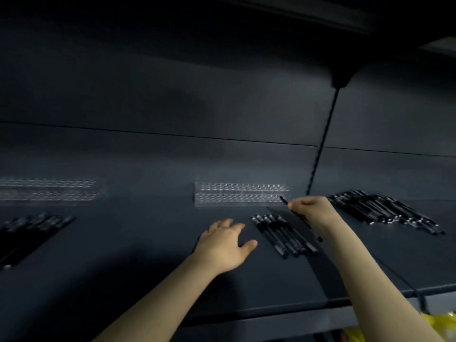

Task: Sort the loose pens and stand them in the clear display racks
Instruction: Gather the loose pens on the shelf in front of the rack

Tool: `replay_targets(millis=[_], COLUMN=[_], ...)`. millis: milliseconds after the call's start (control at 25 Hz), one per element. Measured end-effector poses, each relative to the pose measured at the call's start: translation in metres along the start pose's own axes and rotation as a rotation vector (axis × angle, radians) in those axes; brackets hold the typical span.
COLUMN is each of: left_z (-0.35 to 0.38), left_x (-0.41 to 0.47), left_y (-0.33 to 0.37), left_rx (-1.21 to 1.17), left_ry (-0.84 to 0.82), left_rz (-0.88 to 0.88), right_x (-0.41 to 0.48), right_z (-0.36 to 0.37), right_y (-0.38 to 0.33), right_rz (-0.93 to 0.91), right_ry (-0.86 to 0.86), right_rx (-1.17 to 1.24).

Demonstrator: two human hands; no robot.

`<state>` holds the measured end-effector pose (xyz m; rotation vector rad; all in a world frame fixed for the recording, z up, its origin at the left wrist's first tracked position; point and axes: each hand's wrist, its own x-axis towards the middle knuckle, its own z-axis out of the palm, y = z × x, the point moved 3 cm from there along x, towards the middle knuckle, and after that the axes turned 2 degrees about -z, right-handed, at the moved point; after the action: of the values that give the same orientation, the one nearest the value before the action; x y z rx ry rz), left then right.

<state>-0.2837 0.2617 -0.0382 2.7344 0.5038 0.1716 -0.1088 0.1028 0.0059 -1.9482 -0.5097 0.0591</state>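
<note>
A clear stepped display rack with rows of small holes stands on the dark shelf, with no pens in it. My right hand is shut on one black pen, its upper end just at the rack's right front corner. Several black pens lie side by side between my hands. My left hand rests flat on the shelf with fingers apart, left of that row. A bigger heap of black pens lies to the right.
A second clear rack stands at the far left, with more black pens lying before it. The dark shelf has a front edge near the bottom. A slotted upright rises behind the rack. Yellow packaging shows bottom right.
</note>
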Motion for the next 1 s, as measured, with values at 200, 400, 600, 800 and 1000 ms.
replay_targets(millis=[200, 400, 600, 800, 1000], left_z=[0.026, 0.027, 0.021, -0.002, 0.004], left_x=[0.012, 0.013, 0.011, 0.036, 0.069], left_y=[0.016, 0.012, 0.017, 0.034, 0.102], left_rx=[0.135, 0.162, 0.159, 0.261, 0.363], left_ry=[0.019, 0.032, 0.04, 0.076, 0.028], left_rz=[-0.072, -0.068, -0.062, -0.007, 0.116], right_x=[0.024, 0.021, 0.014, 0.023, 0.025], right_z=[-0.012, 0.002, 0.002, -0.039, -0.11], right_y=[0.048, 0.052, 0.042, 0.029, 0.032], right_rz=[0.032, -0.068, -0.117, -0.165, -0.157], right_ry=[-0.059, -0.087, -0.152, -0.207, -0.194], right_rx=[-0.28, -0.364, -0.323, -0.627, -0.954])
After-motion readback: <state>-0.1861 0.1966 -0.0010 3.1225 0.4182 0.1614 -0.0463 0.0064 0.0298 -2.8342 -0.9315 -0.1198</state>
